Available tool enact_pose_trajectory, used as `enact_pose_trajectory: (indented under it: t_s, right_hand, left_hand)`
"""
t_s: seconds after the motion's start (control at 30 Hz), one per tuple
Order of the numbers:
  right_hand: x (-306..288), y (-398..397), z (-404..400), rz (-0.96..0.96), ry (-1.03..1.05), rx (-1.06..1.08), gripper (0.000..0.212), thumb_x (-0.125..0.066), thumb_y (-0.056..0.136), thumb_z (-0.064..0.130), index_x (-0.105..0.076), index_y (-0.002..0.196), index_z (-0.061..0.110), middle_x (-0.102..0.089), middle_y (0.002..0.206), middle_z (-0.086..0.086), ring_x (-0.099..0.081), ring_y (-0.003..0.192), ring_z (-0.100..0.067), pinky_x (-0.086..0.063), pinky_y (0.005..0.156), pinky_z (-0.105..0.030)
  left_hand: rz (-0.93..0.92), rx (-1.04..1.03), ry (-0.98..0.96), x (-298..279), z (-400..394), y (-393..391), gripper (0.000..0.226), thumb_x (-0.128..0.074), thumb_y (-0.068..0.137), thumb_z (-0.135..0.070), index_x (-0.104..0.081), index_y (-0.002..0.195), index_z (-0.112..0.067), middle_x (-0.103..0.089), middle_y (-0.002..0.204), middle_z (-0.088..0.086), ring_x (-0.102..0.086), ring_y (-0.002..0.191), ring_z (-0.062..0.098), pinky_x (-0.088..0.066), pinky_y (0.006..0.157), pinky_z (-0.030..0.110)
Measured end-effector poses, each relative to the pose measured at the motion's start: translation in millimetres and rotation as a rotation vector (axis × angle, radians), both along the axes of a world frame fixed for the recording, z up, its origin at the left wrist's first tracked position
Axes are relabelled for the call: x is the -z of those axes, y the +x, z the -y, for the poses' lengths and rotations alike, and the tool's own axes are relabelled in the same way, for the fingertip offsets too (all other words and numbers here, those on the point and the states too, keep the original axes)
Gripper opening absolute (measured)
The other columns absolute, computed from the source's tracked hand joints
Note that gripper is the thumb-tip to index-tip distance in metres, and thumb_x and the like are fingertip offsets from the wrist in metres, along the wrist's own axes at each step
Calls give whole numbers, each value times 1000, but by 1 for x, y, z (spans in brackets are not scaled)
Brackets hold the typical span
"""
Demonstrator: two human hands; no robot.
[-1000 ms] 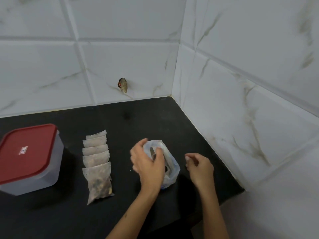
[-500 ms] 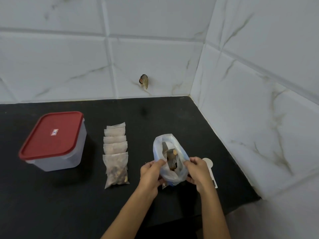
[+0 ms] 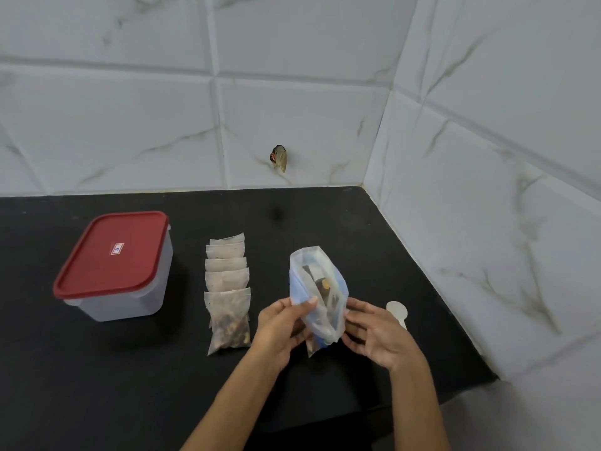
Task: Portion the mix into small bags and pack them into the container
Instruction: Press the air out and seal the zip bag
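1. Between the left hand (image 3: 286,323) and the right hand (image 3: 377,333), a translucent blue-tinted plastic pouch of dark mix (image 3: 317,294) stands propped off the black surface (image 3: 130,385). The left hand pinches its near-left wall with thumb on top and fingers curled behind. The right hand has its fingers spread and only loosely bent against the pouch's right side; whether it truly grips or merely steadies, I cannot tell.

2. Pointing: the pouch's long axis runs from its base, low between the two hands, up and away from the person, leaning slightly to the left. Its mouth gapes at the far end, facing up and away, with brown pieces visible inside.

3. Risk of spilling: the mouth is wide open and the film looks limp, so a squeeze from the left hand or a further tilt would likely tip mix onto the surface.

4. Risk of collapse: if the right hand eases off, the soft wall would probably fold over and close the opening, or the pouch would flop sideways.

5. Just beyond the right hand, partly hidden by it, lies a small white plastic scoop (image 3: 397,312); a careless sweep could knock it aside.

6. Left of the left hand, a row of small filled translucent bags (image 3: 227,288) lies overlapping, the nearest just beside the left wrist; an elbow shift could disturb the row.

7. Further left, well apart from both hands, stands the clear square plastic container with a red lid (image 3: 113,265), lid on, so nothing can go in until it is opened.
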State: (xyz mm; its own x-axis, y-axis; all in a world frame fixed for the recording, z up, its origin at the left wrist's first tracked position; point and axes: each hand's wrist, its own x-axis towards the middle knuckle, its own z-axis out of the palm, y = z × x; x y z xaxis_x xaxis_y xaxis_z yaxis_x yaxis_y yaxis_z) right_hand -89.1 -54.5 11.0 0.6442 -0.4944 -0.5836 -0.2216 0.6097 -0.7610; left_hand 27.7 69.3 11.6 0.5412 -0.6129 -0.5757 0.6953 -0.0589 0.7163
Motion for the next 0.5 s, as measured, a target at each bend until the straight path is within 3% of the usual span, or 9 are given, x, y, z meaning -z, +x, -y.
enact_pose_trajectory:
  t_s: [0.07,0.13,0.23,0.3,0.33,0.4,0.5]
  right_hand:
    - [-4,5,-2,-25,-26,14,33,-67,81,2,-63,113,7,-72,98,-12,-68,90,-23,-54,75,-34]
    - [-5,14,-5,-103,-149,69,39,-70,76,-2,-61,114,4,-71,94,-13,-68,83,-21,-55,70,-32]
    - [-8,26,-8,-465,-680,180,43,-74,70,6,-61,111,9,-64,84,-2,-63,73,-13,-55,66,-31]
    - [-14,30,-11,-546,-859,153,29,-74,72,12,-65,99,12,-61,75,3,-60,69,-9,-54,62,-29]
    - [-17,31,-12,-546,-863,107,17,-73,74,13,-66,90,12,-63,73,1,-61,70,-11,-56,64,-32]
    - [-18,30,-7,-472,-719,33,3,-70,75,11,-69,78,10,-68,78,-6,-66,78,-19,-58,73,-40]
    - [-25,25,-1,-264,-350,12,11,-64,79,5,-69,89,5,-70,92,-13,-66,85,-21,-57,69,-35]
  left_hand:
    - [114,-7,12,1,0,-1,15,-74,79,-4,-61,87,-6,-72,90,13,-70,80,24,-57,62,32]
    - [361,-28,124,6,-1,1,16,-74,77,-2,-60,83,-8,-70,87,13,-70,79,26,-59,67,40]
    - [807,-59,323,11,-3,6,20,-70,75,-7,-51,75,-10,-60,72,9,-61,67,25,-57,65,45]
    - [910,-42,362,11,-3,7,22,-69,78,-9,-47,73,-12,-52,65,3,-51,59,16,-52,63,41]
    - [895,-16,361,9,-3,8,20,-68,79,-9,-48,75,-12,-54,67,2,-52,60,15,-53,64,42]
    - [675,37,292,3,-2,10,16,-68,81,-10,-52,84,-11,-65,81,6,-65,71,17,-59,68,42]
    - [281,47,114,-6,-1,11,24,-72,83,-14,-53,96,-8,-69,98,15,-71,82,24,-60,66,36]
